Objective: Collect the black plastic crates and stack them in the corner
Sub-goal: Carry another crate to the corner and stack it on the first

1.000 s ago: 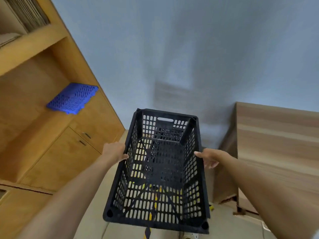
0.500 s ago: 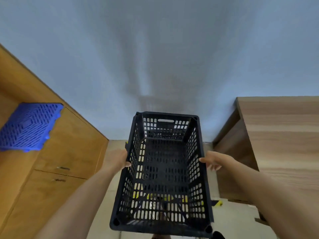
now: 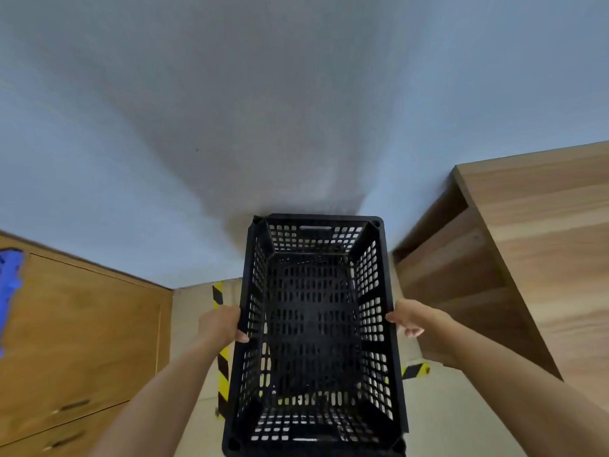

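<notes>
I hold one black plastic crate (image 3: 314,328) with perforated walls in front of me, open side up, its far end close to the pale wall. My left hand (image 3: 221,328) grips the crate's left rim and my right hand (image 3: 408,317) grips its right rim. The crate is empty inside. Through its holes I see the floor below; whether the crate touches anything underneath is hidden.
A wooden cabinet (image 3: 82,344) with drawer pulls stands at the left, with a blue plastic piece (image 3: 10,288) at its far left edge. A wooden desk (image 3: 527,258) stands at the right. Yellow-black tape (image 3: 222,367) marks the floor between them.
The view has swung right and down toward the gap between cabinet and desk. The crate has moved forward toward the wall, and the floor tape has come into view.
</notes>
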`<state>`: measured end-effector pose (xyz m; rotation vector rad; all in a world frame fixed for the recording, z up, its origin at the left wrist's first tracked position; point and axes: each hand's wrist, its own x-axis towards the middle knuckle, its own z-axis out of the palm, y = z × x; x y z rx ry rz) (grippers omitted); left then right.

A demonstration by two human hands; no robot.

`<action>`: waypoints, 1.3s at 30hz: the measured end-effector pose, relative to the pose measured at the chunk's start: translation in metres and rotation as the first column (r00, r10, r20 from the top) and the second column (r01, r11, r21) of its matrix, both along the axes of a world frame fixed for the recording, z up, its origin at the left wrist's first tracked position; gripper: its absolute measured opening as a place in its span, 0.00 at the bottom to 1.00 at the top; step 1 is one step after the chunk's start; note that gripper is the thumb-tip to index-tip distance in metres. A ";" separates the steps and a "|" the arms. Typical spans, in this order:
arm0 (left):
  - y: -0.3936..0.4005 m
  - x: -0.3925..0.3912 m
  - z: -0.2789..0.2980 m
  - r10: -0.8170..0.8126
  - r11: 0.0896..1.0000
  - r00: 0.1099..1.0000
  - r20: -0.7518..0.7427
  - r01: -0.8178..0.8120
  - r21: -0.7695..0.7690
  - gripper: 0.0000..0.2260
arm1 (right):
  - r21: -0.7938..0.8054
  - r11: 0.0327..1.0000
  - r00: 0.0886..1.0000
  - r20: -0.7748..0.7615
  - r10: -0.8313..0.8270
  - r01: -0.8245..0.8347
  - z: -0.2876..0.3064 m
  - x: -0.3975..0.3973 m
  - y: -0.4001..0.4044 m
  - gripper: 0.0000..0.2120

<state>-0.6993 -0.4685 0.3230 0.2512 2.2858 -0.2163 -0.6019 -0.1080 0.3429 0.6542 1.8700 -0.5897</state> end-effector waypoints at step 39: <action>0.004 0.013 -0.122 0.124 0.992 0.974 -0.188 -0.129 -0.012 0.20 | 0.086 0.993 0.932 -0.345 0.110 -0.086 -0.121 -0.032 0.019 0.14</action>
